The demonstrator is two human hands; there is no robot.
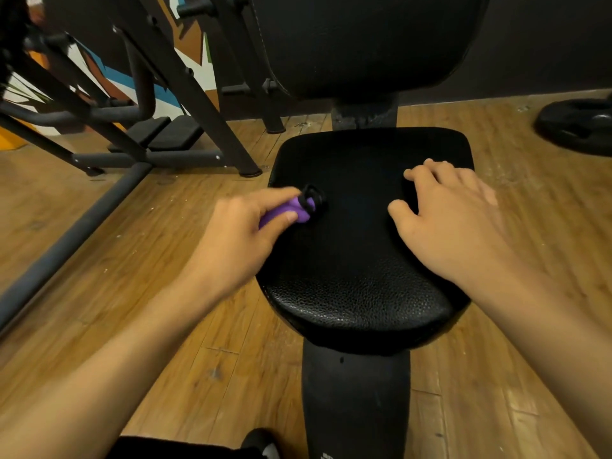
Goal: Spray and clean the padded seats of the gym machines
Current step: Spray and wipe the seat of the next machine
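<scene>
the left hand (238, 240) grips the spray bottle (298, 208) over the left edge of the padded seat (357, 276); the right hand (453, 220) rests on its right half. beyond both hands stands the backrest pad (364, 41), with a machine frame (185, 94) beyond the left hand and a weight plate (576, 127) beyond the right.

We see a scuffed wood-plank floor (165, 309) with pale specks. A black weight plate (576, 127) lies flat at the floor's far right edge, near the dark wall (546, 44). A second machine's black steel frame (185, 91) stands at the far left corner, its slanted legs ending in round feet (250, 172) on the planks. Two black foot pads (165, 132) sit side by side at its base. A round grey tube (76, 233) runs diagonally along the left edge. Behind the frame is a wall mural (116, 81) in blue, brown, white and orange. A black shoe toe (261, 442) shows at the near edge.
</scene>
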